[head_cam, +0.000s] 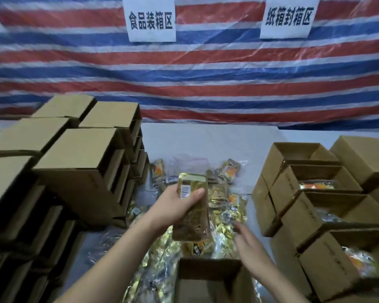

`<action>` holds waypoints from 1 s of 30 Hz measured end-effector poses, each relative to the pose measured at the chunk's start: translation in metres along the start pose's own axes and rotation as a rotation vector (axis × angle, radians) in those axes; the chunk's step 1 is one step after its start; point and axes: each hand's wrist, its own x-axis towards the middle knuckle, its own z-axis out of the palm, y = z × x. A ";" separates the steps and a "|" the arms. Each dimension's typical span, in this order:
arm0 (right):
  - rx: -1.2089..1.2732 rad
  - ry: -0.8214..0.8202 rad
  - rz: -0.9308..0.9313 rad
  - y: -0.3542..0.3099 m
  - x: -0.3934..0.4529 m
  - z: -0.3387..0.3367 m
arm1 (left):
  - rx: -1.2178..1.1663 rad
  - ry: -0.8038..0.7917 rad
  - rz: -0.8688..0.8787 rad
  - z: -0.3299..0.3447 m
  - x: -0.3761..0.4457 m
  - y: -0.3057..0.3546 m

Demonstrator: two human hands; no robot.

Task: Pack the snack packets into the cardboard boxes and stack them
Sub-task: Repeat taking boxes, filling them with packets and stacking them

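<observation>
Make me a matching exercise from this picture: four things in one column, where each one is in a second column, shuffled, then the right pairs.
Things
1. gold packet
2. open box
3. closed box stack
4. boxes with packets inside

Places
A. at the left side of the table
B. gripped in the left hand
C. at the right side of the table
D. nearest the camera, below the right hand

Pairs: 1-B, 2-D, 3-A, 4-C
</observation>
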 end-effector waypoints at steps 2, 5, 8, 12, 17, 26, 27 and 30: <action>0.430 0.011 -0.070 -0.038 -0.009 -0.012 | -0.037 -0.010 0.016 0.007 -0.008 0.010; 0.861 -0.239 -0.186 -0.082 -0.021 -0.027 | -0.051 0.001 0.098 0.027 -0.012 0.032; 1.152 -0.400 -0.253 -0.109 -0.044 -0.033 | 0.152 0.183 0.317 0.052 -0.012 0.053; 1.227 -0.410 -0.405 -0.108 -0.061 -0.037 | 0.559 0.404 0.455 0.077 -0.016 0.060; 1.090 -0.324 -0.312 -0.078 -0.060 -0.054 | 0.553 0.138 0.366 0.067 -0.013 0.034; -0.046 -0.436 -0.298 -0.023 -0.044 -0.008 | 0.595 -0.217 -0.272 0.008 -0.050 -0.138; -0.194 -0.521 -0.291 -0.020 -0.039 0.001 | 0.550 -0.226 -0.294 0.010 -0.054 -0.145; -0.580 -0.688 -0.279 -0.010 -0.017 0.027 | 0.410 -0.225 -0.286 0.018 -0.059 -0.155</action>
